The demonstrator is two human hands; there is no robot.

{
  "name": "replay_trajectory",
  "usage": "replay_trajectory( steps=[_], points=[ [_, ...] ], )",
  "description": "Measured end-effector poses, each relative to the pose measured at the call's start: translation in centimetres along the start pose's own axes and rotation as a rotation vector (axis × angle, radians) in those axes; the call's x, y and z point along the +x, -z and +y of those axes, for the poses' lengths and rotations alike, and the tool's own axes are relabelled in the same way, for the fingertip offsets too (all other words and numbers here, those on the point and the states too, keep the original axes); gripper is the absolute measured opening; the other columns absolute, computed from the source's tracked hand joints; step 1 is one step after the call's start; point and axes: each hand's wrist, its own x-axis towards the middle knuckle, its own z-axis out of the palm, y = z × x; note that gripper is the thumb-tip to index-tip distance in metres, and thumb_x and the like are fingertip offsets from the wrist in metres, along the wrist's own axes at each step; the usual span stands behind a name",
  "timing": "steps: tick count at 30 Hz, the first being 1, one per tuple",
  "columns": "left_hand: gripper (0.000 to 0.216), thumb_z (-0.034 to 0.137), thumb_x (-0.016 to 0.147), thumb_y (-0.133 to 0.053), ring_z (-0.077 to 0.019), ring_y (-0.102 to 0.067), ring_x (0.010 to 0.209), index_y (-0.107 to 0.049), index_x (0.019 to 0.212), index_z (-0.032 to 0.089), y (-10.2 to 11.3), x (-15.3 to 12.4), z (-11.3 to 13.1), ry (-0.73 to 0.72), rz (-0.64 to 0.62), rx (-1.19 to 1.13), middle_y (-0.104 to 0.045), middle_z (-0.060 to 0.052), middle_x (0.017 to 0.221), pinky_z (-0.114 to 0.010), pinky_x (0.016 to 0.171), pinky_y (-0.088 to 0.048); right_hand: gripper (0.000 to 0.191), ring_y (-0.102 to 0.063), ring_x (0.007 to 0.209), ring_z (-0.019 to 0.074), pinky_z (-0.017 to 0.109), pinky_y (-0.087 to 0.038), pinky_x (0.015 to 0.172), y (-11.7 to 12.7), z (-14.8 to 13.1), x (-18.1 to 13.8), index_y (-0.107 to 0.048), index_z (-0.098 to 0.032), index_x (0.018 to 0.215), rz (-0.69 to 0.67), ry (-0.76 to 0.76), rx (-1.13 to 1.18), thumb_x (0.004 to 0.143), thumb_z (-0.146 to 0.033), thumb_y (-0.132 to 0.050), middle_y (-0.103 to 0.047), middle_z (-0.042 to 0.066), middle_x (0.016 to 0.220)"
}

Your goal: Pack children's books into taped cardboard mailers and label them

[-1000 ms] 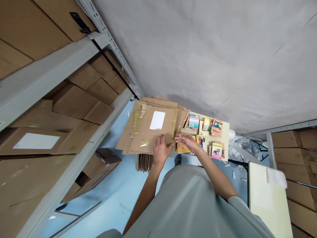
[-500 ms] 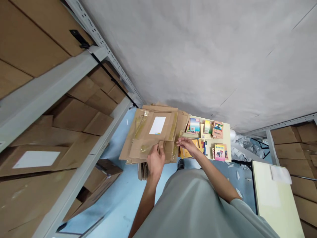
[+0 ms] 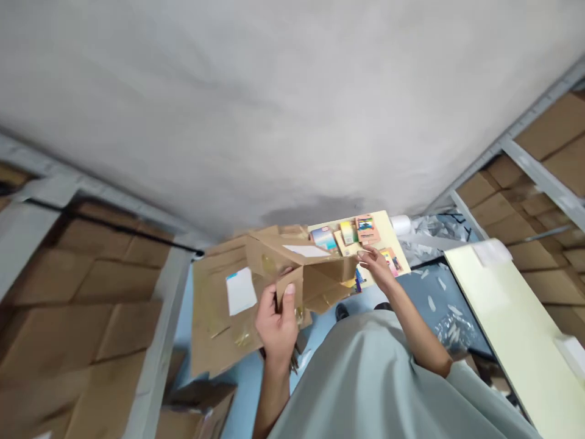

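My left hand (image 3: 276, 323) is closed on a flap of a flattened brown cardboard box (image 3: 299, 265) that is lifted off the stack and partly unfolded. On its far right edge rests my right hand (image 3: 375, 265), fingers pinched on the cardboard. A white label shows on the box's upper face. Beneath lies a pile of flat cardboard sheets (image 3: 219, 311), the top one bearing a white sticker (image 3: 241, 291).
A small pale table (image 3: 388, 228) behind the box carries several colourful books (image 3: 347, 233). A longer pale table (image 3: 512, 323) runs along the right. Metal shelving with brown cartons (image 3: 82, 305) stands at left and far right. Plastic scraps (image 3: 432, 250) litter the blue floor.
The top flat box has been lifted off the stack by both hands and is opening up. The view has swung right, so the left shelves have slid out of centre.
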Motion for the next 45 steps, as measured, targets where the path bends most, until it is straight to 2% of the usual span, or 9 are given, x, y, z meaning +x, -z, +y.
replay_trajectory(
  steps=[6, 12, 15, 19, 25, 30, 34, 38, 45],
  points=[
    [0.037, 0.058, 0.096, -0.067, -0.0183, -0.070, 0.084, -0.067, 0.099, 0.021, -10.1, -0.1, 2.1, 0.019, -0.337, -0.095, -0.075, -0.004, 0.092, -0.027, 0.078, -0.058, 0.059, -0.073, 0.105, 0.0236, 0.035, -0.055, 0.091, 11.7, -1.1, -3.7, -0.076, -0.022, 0.110, 0.280, 0.034, 0.098, 0.069, -0.062, -0.092, -0.077, 0.009, 0.116],
    [0.039, 0.060, 0.096, -0.066, -0.0196, -0.072, 0.090, -0.068, 0.101, 0.021, -22.3, -4.1, 6.5, -0.078, -0.658, -0.138, -0.077, -0.006, 0.098, -0.028, 0.081, -0.059, 0.059, -0.071, 0.119, 0.0265, 0.041, -0.053, 0.104, 23.4, 0.3, -12.1, -0.078, -0.024, 0.115, 0.491, 0.057, 0.255, 0.077, -0.067, -0.088, -0.077, 0.012, 0.128],
    [0.041, 0.061, 0.095, -0.067, -0.0187, -0.072, 0.089, -0.067, 0.104, 0.020, -28.4, -7.6, 8.9, -0.082, -0.726, -0.166, -0.076, -0.006, 0.099, -0.027, 0.080, -0.059, 0.059, -0.070, 0.121, 0.0278, 0.046, -0.051, 0.110, 28.4, 1.9, -15.4, -0.079, -0.026, 0.115, 0.527, 0.094, 0.299, 0.071, -0.062, -0.094, -0.078, 0.010, 0.126],
    [0.042, 0.061, 0.094, -0.069, -0.0179, -0.071, 0.088, -0.067, 0.101, 0.019, -36.5, -13.3, 11.6, -0.129, -0.820, -0.156, -0.075, -0.005, 0.096, -0.026, 0.079, -0.059, 0.054, -0.072, 0.108, 0.0272, 0.046, -0.054, 0.106, 35.1, 2.7, -17.1, -0.080, -0.026, 0.106, 0.595, 0.120, 0.352, 0.065, -0.056, -0.098, -0.081, 0.007, 0.111],
    [0.045, 0.060, 0.092, -0.071, -0.0169, -0.070, 0.086, -0.069, 0.105, 0.017, -48.5, -22.7, 14.2, -0.171, -1.019, -0.117, -0.076, -0.005, 0.098, -0.026, 0.078, -0.058, 0.045, -0.069, 0.085, 0.0219, 0.038, -0.054, 0.088, 46.1, 1.8, -18.4, -0.078, -0.025, 0.090, 0.810, 0.141, 0.440, 0.069, -0.063, -0.091, -0.076, 0.001, 0.086],
    [0.044, 0.059, 0.092, -0.070, -0.0185, -0.070, 0.088, -0.074, 0.106, 0.017, -56.1, -29.4, 15.2, -0.304, -1.203, -0.018, -0.077, -0.004, 0.097, -0.028, 0.082, -0.058, 0.046, -0.066, 0.084, 0.0203, 0.033, -0.051, 0.081, 54.1, 1.0, -21.9, -0.076, -0.023, 0.091, 1.049, 0.154, 0.448, 0.071, -0.064, -0.087, -0.075, 0.002, 0.086],
    [0.043, 0.057, 0.092, -0.070, -0.0222, -0.073, 0.098, -0.079, 0.107, 0.018, -60.5, -32.3, 14.8, -0.327, -1.375, 0.015, -0.080, -0.007, 0.104, -0.033, 0.093, -0.058, 0.045, -0.065, 0.081, 0.0204, 0.033, -0.050, 0.078, 58.2, 0.2, -24.5, -0.072, -0.023, 0.088, 1.222, 0.173, 0.409, 0.075, -0.064, -0.084, -0.073, 0.002, 0.085],
    [0.042, 0.055, 0.090, -0.070, -0.0255, -0.074, 0.105, -0.081, 0.106, 0.018, -64.7, -33.5, 12.6, -0.292, -1.533, 0.052, -0.081, -0.008, 0.109, -0.038, 0.100, -0.058, 0.043, -0.064, 0.078, 0.0208, 0.033, -0.050, 0.075, 59.8, -0.8, -25.4, -0.071, -0.022, 0.087, 1.387, 0.166, 0.324, 0.077, -0.062, -0.082, -0.072, 0.003, 0.081],
    [0.052, 0.058, 0.076, -0.075, -0.0283, -0.075, 0.097, -0.080, 0.106, 0.015, -70.5, -34.7, 7.7, 0.054, -1.693, 0.159, -0.083, -0.010, 0.103, -0.040, 0.086, -0.062, 0.035, -0.062, 0.071, 0.0216, 0.033, -0.047, 0.068, 59.5, -3.7, -24.2, -0.070, -0.023, 0.084, 1.563, -0.064, 0.041, 0.087, -0.058, -0.071, -0.071, 0.003, 0.073]
  ],
)
